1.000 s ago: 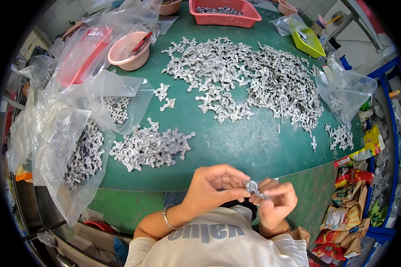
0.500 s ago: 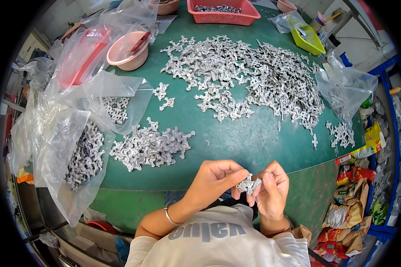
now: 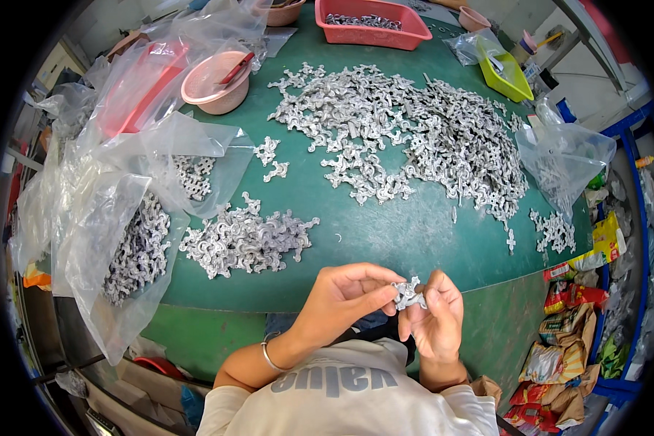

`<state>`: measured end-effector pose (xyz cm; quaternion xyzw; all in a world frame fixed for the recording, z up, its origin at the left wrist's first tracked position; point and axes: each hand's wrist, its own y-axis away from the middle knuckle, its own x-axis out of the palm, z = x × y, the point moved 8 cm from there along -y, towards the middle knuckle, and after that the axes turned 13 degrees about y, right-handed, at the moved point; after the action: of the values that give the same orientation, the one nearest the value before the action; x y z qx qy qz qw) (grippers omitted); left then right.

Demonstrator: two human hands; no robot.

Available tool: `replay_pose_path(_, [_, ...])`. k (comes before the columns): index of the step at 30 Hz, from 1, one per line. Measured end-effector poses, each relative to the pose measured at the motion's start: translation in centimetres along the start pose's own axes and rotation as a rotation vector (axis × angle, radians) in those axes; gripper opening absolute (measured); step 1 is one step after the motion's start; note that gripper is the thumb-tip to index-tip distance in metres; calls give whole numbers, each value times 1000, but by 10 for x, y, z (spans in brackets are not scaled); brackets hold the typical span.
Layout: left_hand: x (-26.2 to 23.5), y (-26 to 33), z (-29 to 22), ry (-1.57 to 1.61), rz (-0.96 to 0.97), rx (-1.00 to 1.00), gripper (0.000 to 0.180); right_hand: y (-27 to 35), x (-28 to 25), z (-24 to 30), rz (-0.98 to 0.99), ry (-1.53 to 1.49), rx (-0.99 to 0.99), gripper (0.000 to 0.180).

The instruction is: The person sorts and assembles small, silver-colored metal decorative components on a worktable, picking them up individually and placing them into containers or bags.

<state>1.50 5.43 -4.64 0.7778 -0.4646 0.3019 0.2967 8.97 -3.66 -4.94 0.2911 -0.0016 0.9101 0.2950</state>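
Observation:
A small silver-grey metal casting with lobed arms is pinched between both my hands, just off the table's near edge. My left hand grips its left side between thumb and fingers. On its right side, my right hand closes thumb and fingertips on it. My fingers cover part of the casting. A heap of similar castings lies left of my hands. Beyond them spreads a far larger pile of castings. Two small clusters of loose castings lie between these heaps.
The green table curves along its near edge. At left, a clear plastic bag holds more castings. A pink bowl, a red tray and a yellow-green basket stand farther back. Another clear bag hangs at the right edge.
The casting has turned slightly between my fingers, and my right hand's fingers have shifted. The whole view has moved a little.

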Motion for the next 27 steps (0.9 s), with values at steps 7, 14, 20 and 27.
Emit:
replay_pose_path(7, [0,1,-2,52,-13,34,14,3,7,-2,46,122,-11,19])
replay_pose_path(14, [1,3,-6,49,-5,50,13,3,10,-3,62,108,-25,20])
replay_pose_path(20, [0,2,-5,58,0,53,13,4,12,-3,90,77,-70,28])
replay_pose_path(27, [0,1,-5,59,26,96,14,4,16,-4,92,84,-37,36])
